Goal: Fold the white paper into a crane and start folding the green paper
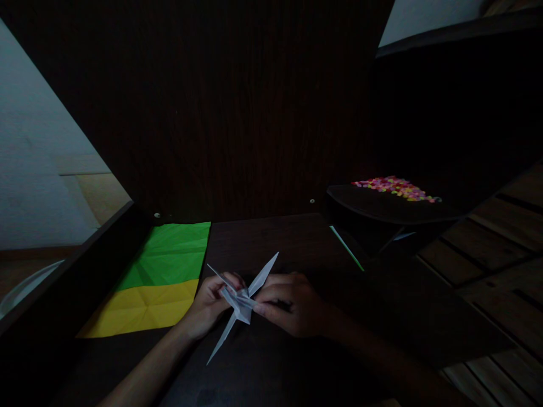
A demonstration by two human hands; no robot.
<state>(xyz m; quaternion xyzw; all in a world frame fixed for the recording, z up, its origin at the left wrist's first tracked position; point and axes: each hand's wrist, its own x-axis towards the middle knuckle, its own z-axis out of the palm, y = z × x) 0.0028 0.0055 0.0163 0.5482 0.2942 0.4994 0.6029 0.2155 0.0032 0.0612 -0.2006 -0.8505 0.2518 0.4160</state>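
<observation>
Gripping a folded white paper figure point(241, 299) from both sides, the two hands are meeting over the near middle of the dark wooden desk point(275, 237). The left hand point(210, 305) is closing its fingers on the figure's left part; the right hand point(292, 305) is pinching the right part between thumb and fingertips. Three long points are sticking out of the figure: one reaching up and to the right past the right hand, one shorter reaching up-left over the left hand, one pointing down-left toward the desk's near edge. Whether the figure is touching the desk or being held just above it cannot be told in this dim light.

Lying flat to the left of the hands: a creased green sheet point(173, 254), and nearer the camera a creased yellow sheet point(144, 308), the two touching along one edge. Resting well apart to the right, on a dark raised surface, is a patch of small multicoloured pieces point(394, 187). A thin green strip point(347, 249) is showing just below that surface.
</observation>
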